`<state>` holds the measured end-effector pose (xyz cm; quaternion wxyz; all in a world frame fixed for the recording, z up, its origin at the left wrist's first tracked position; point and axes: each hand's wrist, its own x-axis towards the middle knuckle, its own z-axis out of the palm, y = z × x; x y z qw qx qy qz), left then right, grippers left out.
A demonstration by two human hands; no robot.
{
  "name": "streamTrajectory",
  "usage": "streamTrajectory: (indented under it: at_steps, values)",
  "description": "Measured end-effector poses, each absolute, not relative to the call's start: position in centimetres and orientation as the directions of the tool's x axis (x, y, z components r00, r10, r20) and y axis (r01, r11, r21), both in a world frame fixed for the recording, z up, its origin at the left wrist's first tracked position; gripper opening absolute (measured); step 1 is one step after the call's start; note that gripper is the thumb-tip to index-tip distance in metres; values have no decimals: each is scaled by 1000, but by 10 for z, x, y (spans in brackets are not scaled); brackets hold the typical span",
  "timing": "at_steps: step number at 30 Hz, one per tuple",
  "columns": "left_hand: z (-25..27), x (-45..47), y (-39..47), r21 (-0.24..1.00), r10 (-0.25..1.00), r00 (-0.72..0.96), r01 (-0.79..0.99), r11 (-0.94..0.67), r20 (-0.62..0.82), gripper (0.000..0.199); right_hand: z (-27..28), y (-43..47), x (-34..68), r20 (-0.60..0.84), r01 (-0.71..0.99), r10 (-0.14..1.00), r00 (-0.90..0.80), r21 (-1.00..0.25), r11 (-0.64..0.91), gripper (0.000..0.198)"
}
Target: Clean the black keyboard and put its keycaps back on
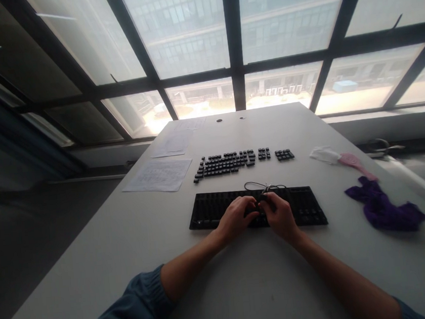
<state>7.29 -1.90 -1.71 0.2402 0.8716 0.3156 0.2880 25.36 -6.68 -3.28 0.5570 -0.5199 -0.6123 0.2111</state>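
A black keyboard (209, 212) lies flat on the table in front of me. Over its middle is my left hand (238, 212), fingers curved, with a gap between thumb and forefinger and nothing visible in it. Just to the right, my right hand (279, 213) has its fingertips pinched together above the keys. Something small and dark seems to be at those fingertips, but I cannot make it out. A thin dark cable (253, 182) loops behind the keyboard's back edge, close to my right fingers. My hands hide the keyboard's centre.
Loose black keycaps (220, 166) are laid out in rows beyond the keyboard, with another block of keycaps (284, 155) to their right. Printed sheets (158, 175) lie at left. A purple cloth (391, 211) and a pink and white cloth (352, 161) lie at right, near the table's edge.
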Motion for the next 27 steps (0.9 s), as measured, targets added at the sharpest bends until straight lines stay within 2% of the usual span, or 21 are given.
streamTrajectory:
  at_steps: [2,5,7,12,14,16,18,20,27]
  values:
    - [-16,73,-18,553,658,659,415,-722,365,30,-33,-66,253,429,373,882,194,-864,338,9]
    - [-13,74,-20,397,572,730,432,-810,374,18,-32,-65,253,411,356,886,215,-878,321,11]
    - [-11,76,-23,367,568,730,445,-817,381,14,-32,-65,253,417,368,883,217,-872,322,12]
    - [4,76,-15,595,679,626,395,-700,384,14,-34,-63,252,421,378,874,244,-871,314,11]
    - [13,77,8,618,735,558,435,-655,387,19,-35,-62,252,412,369,880,234,-875,312,11]
    - [20,82,40,567,773,500,531,-630,391,26,-35,-63,252,416,373,885,211,-871,320,10]
    - [24,90,75,451,799,485,660,-601,356,18,-35,-63,252,428,383,883,193,-861,334,10]
    - [23,99,105,405,817,472,711,-575,332,14,-34,-63,252,439,390,880,184,-854,345,9]
    - [0,118,148,329,894,367,836,-438,257,16,-31,-63,251,453,370,876,165,-852,370,8]
